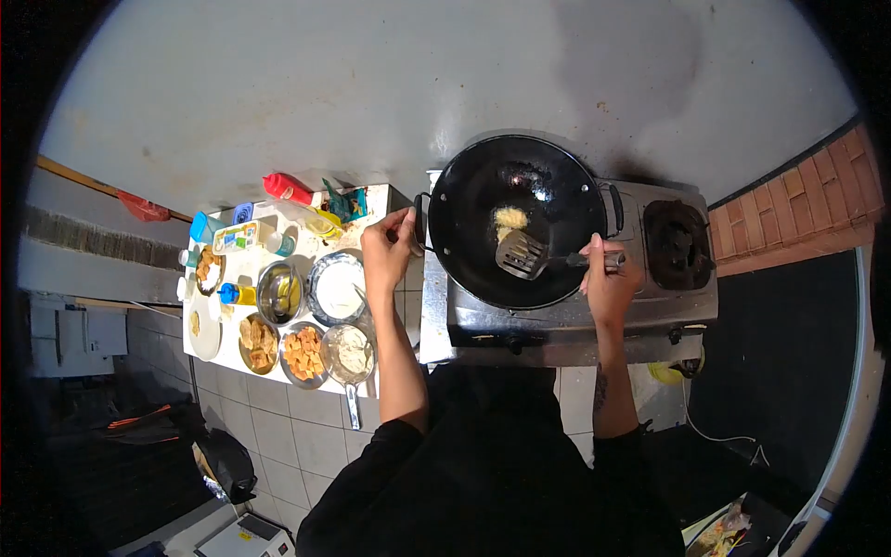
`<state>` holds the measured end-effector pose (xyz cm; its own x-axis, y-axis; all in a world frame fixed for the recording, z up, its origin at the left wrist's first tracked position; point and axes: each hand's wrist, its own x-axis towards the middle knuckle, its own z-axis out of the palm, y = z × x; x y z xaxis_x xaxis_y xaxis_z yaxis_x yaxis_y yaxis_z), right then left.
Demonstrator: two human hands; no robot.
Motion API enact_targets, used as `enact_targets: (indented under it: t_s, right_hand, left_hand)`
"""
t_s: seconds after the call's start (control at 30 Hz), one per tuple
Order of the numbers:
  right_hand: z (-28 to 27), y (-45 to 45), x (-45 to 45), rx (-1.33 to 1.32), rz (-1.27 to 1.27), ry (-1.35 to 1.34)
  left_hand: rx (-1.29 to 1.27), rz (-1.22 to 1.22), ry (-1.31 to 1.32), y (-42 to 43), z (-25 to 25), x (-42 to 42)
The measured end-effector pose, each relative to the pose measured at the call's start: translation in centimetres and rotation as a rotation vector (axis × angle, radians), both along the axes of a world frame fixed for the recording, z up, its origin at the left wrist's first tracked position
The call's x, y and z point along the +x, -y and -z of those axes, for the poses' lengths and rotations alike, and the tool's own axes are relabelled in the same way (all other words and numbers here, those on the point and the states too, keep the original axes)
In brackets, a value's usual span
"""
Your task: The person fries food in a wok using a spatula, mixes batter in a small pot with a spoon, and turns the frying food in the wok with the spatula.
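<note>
A large black wok (464, 269) sits on the steel gas stove (575, 339). Pale yellow food pieces (511, 218) lie near its middle. My right hand (609, 277) is closed round the dark handle of a slotted spatula (522, 255), whose metal head rests in the wok beside the food. At the wok's left side, my left hand (388, 249) has its fingers closed on the left wok handle (419, 223).
Left of the stove, a white table (357, 388) bears a bowl of white stuff (336, 286), orange cubes in a bowl (304, 356), a pan of pale paste (351, 355), a red bottle (287, 188) and several other containers. An uncovered burner (677, 245) stands on the right.
</note>
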<state>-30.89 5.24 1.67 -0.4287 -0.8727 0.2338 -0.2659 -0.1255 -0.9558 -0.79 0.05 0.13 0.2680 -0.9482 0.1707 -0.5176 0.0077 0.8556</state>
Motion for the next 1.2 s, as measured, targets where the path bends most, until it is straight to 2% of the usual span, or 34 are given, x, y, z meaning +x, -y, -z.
enact_targets:
  t_s: [0.17, 0.37, 0.57, 0.77, 0.83, 0.93, 1.07, 1.2]
  right_hand:
    - [-0.7, 0.3, -0.5, -0.066, 0.003, -0.040]
    - [-0.1, 0.6, 0.0, 0.096, 0.174, -0.042]
    - [1.5, -0.2, 0.0, 0.048, 0.056, -0.001]
    - [-2.0, -1.0, -0.8, -0.025, -0.093, -0.017]
    - [-3.0, -0.8, -1.6, -0.091, -0.188, -0.149]
    - [-4.2, -0.2, -2.3, -0.050, -0.177, -0.215]
    - [-2.4, 1.5, -3.5, 0.001, -0.211, -0.290]
    - [-2.6, 2.8, -3.4, 0.015, -0.351, -0.354]
  left_hand:
    - [0.049, 0.004, 0.044, -0.2, -0.5, 0.0]
    - [-0.015, 0.013, -0.005, -0.2, 0.0, 0.2]
    - [-0.002, 0.019, 0.026, -0.1, 0.0, 0.5]
    - [-0.021, 0.039, 0.039, -0.3, -0.9, 1.1]
    - [-0.015, 0.035, 0.023, -0.3, -1.2, 1.1]
    - [0.065, 0.070, 0.071, -0.1, -1.5, 1.1]
    - [0.205, 0.089, 0.148, 0.7, -0.8, 1.0]
    - [0.091, 0.016, 0.211, 0.7, 0.3, 0.1]
